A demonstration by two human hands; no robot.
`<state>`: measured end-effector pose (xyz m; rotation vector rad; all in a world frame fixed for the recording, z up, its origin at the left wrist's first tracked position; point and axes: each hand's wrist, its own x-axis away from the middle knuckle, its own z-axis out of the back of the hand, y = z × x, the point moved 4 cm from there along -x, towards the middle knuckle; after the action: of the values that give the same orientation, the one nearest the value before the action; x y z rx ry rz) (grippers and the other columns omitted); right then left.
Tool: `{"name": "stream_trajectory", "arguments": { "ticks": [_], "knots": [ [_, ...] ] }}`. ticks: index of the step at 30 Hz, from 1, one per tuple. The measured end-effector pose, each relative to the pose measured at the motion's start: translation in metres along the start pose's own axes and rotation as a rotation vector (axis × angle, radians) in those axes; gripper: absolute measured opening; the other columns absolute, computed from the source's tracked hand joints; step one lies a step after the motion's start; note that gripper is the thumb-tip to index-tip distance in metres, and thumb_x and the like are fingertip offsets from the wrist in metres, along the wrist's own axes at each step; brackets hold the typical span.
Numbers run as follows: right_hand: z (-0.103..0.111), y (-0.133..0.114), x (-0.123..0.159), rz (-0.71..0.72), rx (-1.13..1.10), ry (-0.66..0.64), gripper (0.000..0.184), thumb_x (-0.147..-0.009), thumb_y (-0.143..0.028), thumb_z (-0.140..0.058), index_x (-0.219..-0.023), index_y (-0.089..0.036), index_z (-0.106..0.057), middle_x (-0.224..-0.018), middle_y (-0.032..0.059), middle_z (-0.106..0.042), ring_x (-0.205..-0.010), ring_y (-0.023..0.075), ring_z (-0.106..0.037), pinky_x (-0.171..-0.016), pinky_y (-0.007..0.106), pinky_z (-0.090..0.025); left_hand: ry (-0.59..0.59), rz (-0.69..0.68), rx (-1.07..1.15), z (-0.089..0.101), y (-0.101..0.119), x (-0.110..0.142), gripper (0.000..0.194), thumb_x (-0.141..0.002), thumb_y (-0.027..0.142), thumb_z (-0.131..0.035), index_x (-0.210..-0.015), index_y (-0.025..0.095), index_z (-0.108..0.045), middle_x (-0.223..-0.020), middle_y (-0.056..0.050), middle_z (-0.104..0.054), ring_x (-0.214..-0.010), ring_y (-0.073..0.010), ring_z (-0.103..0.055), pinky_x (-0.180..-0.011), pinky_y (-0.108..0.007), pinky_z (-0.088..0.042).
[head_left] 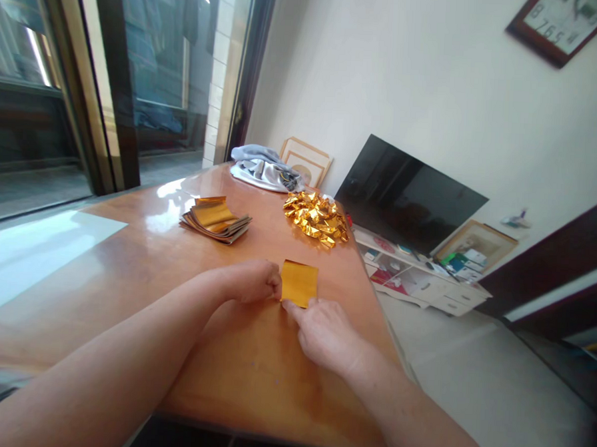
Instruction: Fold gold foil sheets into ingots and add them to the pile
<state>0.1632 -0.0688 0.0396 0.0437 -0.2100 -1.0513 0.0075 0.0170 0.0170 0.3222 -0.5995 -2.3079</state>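
Two bare hands work at a varnished wooden table [250, 381]. Left hand [250, 281] is curled, fingers folded inward, its fingertips against the left edge of a gold foil square [299, 283]; whether it pinches the sheet cannot be determined from this view. Right hand [325, 335] lies low, fingers extended and close together, with the forefinger [289, 306] touching the foil's lower-left corner; no pinch observed. The foil lies flat on the tabletop between both hands. From it, a stack of foil sheets [215, 219] sits at 10 o'clock and a crumpled gold foil heap [316, 218] at 12 o'clock. Farther along the table at 11 o'clock is a bundle of grey cloth [264, 168]. A flat-screen television [410, 193] leans at 1 o'clock, beyond the table.
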Motion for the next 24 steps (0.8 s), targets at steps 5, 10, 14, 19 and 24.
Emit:
{"name": "stream_trajectory", "arguments": {
  "ticks": [5,10,14,19,24],
  "knots": [
    [0.004,0.001,-0.001,0.014,-0.003,-0.048,0.050,-0.087,-0.016,-0.050,-0.135,-0.028,-0.056,-0.114,0.0130,-0.071,-0.100,0.0271,-0.067,-0.086,0.034,-0.045,-0.031,0.012,0.109,-0.008,-0.010,-0.006,0.029,-0.074,0.011,-0.051,-0.083,0.021,-0.078,-0.089,-0.001,-0.072,-0.076,-0.0137,-0.062,-0.072,-0.020,-0.046],
    [0.003,0.002,-0.003,0.070,0.053,-0.032,0.051,-0.088,-0.019,-0.047,-0.137,-0.029,-0.055,-0.108,0.0132,-0.073,-0.094,0.0282,-0.069,-0.078,0.035,-0.046,-0.059,0.014,0.185,-0.013,-0.017,-0.010,0.029,-0.071,0.011,-0.049,-0.080,0.020,-0.075,-0.083,0.001,-0.073,-0.073,-0.0129,-0.061,-0.070,-0.020,-0.046],
    [0.003,0.003,-0.004,0.074,0.067,-0.054,0.054,-0.087,-0.019,-0.047,-0.139,-0.030,-0.054,-0.106,0.0128,-0.073,-0.091,0.0282,-0.069,-0.076,0.035,-0.046,-0.064,0.067,0.187,-0.015,-0.019,-0.011,0.027,-0.070,0.014,-0.050,-0.080,0.021,-0.075,-0.079,0.001,-0.073,-0.070,-0.0138,-0.060,-0.066,-0.021,-0.046],
    [0.008,0.001,-0.006,0.087,0.082,-0.096,0.059,-0.084,-0.018,-0.048,-0.142,-0.030,-0.051,-0.103,0.0131,-0.074,-0.089,0.0284,-0.069,-0.075,0.035,-0.046,-0.054,0.096,0.194,-0.015,-0.018,-0.011,0.026,-0.069,0.016,-0.053,-0.083,0.021,-0.074,-0.080,0.001,-0.073,-0.069,-0.0143,-0.060,-0.063,-0.021,-0.046],
    [0.012,0.002,-0.006,0.099,0.089,-0.074,0.062,-0.083,-0.019,-0.049,-0.143,-0.033,-0.050,-0.106,0.0124,-0.073,-0.091,0.0288,-0.069,-0.075,0.036,-0.045,-0.048,0.100,0.134,-0.015,-0.015,-0.011,0.024,-0.072,0.020,-0.052,-0.082,0.021,-0.074,-0.080,0.000,-0.073,-0.068,-0.0149,-0.061,-0.060,-0.022,-0.044]
  ]
}}
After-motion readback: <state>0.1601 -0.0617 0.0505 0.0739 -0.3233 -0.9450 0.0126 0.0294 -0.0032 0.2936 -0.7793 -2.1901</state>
